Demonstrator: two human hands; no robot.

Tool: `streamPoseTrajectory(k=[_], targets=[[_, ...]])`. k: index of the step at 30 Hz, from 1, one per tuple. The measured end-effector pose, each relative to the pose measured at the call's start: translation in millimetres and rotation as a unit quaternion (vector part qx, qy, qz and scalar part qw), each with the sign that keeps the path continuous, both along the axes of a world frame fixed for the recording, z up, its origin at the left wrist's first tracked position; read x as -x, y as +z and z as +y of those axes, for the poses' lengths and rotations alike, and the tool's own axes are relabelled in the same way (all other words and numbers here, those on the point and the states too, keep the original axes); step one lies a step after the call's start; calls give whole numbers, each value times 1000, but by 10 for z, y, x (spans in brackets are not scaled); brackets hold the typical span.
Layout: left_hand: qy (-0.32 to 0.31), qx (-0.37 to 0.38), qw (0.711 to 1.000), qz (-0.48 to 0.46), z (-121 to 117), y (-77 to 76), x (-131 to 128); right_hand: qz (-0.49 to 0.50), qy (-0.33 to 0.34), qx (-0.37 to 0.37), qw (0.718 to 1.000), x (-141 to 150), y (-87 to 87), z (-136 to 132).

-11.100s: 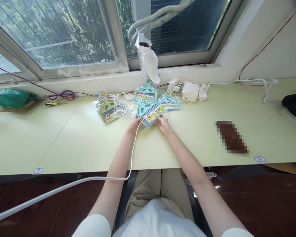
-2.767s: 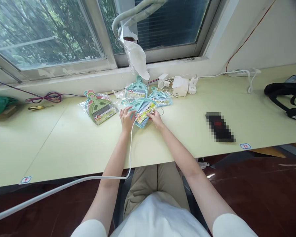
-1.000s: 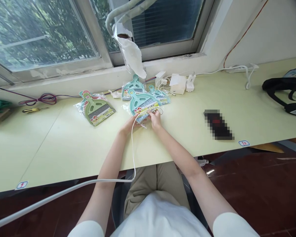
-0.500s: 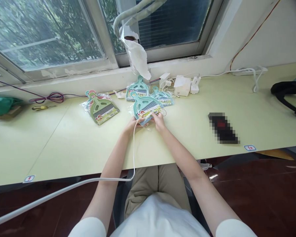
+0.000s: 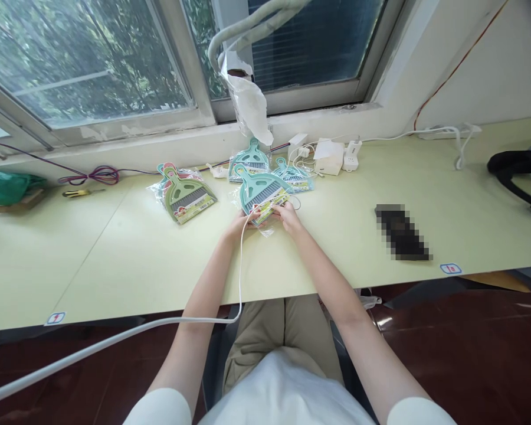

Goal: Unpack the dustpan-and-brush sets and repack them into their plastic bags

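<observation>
Between my two hands is a turquoise dustpan-and-brush set [image 5: 260, 188] in clear plastic wrap, its handle pointing toward the window. My left hand [image 5: 242, 224] grips its lower left edge, with some fingers hidden under it. At its lower right, my right hand [image 5: 287, 216] pinches the edge by the yellow label. Right behind it lie another turquoise set [image 5: 250, 158] and a smaller turquoise pack [image 5: 294, 177]. To the left rests a green dustpan set [image 5: 188, 198] in wrap, overlapping pink and turquoise ones. A white cable [image 5: 241, 271] passes in front of my left hand.
A blurred-out dark object [image 5: 402, 233] lies on the table [image 5: 336, 254] to my right, with a black strap-like item [image 5: 508, 168] beyond. White adapters and cables [image 5: 330, 156] stand along the wall. A yellow-handled tool [image 5: 76, 193] and a green bag [image 5: 9, 186] are at the left.
The held dustpan set has tilted slightly, so its yellow label shows more. Both hands keep their hold in nearly the same place. The whole view has shifted a little.
</observation>
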State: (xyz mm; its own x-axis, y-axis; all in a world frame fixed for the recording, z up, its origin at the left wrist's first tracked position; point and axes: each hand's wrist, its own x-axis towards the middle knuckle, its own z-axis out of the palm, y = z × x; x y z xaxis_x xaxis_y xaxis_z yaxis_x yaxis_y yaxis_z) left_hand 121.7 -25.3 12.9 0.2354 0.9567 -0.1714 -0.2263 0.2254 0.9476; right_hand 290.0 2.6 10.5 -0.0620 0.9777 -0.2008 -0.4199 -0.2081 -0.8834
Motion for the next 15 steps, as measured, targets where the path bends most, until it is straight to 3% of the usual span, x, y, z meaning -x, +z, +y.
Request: streamPoseTrajectory(k=[6,11,15], targets=[[2,7,1000,12,-13,23,-9,14,-32,24,999,40,-27,-27],[-1,23,1000,22,36,-8,34,12,-4,21,1000,18,-8,8],[57,-3,998,-27,64,65,178,-57,11,-19,998,-68,62,45]])
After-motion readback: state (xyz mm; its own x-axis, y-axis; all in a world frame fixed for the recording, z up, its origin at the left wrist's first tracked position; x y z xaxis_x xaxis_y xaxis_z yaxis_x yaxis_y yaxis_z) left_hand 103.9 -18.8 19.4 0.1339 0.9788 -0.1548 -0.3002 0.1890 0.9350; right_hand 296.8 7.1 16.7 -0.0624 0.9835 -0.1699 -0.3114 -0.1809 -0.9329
